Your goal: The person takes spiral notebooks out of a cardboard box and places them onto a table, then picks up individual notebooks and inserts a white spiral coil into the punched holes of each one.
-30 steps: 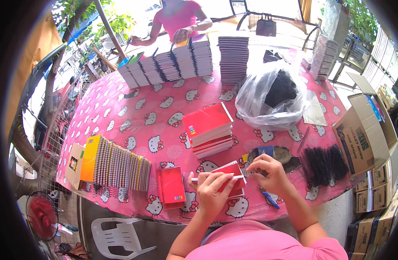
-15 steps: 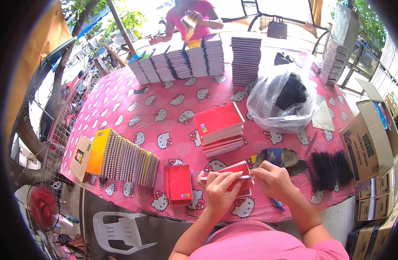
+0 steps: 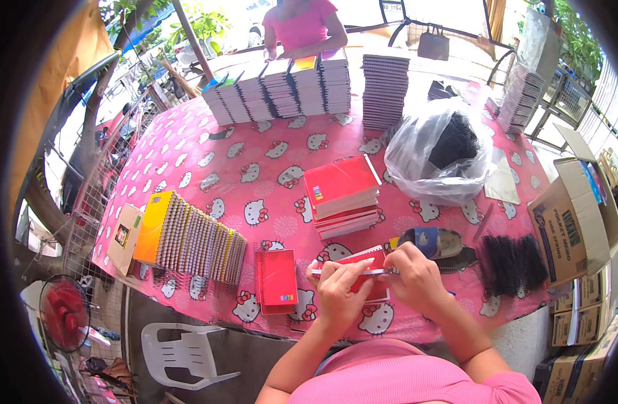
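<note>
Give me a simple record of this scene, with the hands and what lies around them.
Left hand: grips a notebook, edge up
Right hand: fingers at that notebook's right end; their grip is unclear
Left of hands: flat red notebooks; beyond them, a ringed row, yellow at its far left
Ahead: red stack
Right of hands: black coils, then an open carton
Ahead right: clear bag, something black inside
Far side: co-worker in pink, behind notebook piles
</note>
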`<action>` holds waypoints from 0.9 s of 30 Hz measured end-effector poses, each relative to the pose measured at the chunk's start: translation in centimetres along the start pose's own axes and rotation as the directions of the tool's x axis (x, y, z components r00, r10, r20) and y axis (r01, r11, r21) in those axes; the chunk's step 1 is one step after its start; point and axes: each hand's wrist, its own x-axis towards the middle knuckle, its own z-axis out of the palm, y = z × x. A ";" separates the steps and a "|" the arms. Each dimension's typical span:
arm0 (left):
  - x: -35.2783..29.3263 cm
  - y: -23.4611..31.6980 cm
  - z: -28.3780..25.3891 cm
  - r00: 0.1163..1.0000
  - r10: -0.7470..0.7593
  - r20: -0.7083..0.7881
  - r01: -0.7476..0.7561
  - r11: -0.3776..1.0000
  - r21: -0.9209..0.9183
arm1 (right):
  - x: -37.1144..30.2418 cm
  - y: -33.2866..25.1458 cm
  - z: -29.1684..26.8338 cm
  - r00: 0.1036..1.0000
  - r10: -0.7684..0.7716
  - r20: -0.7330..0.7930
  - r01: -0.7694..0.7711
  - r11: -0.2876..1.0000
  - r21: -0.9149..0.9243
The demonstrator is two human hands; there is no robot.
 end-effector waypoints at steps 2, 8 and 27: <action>0.1 0.0 -0.2 1.000 0.026 0.013 -0.026 1.000 -0.001 | -0.5 0.7 0.5 0.996 -0.051 0.068 0.056 0.996 -0.067; 0.1 -0.3 -0.9 0.996 0.084 0.042 -0.084 0.996 0.013 | -3.5 13.6 -4.7 0.913 0.378 0.153 -0.285 0.860 -0.423; 0.2 -0.9 0.2 0.995 0.083 0.060 -0.082 0.996 -0.023 | -0.9 17.1 -2.5 0.851 0.456 0.258 -0.412 0.887 -0.209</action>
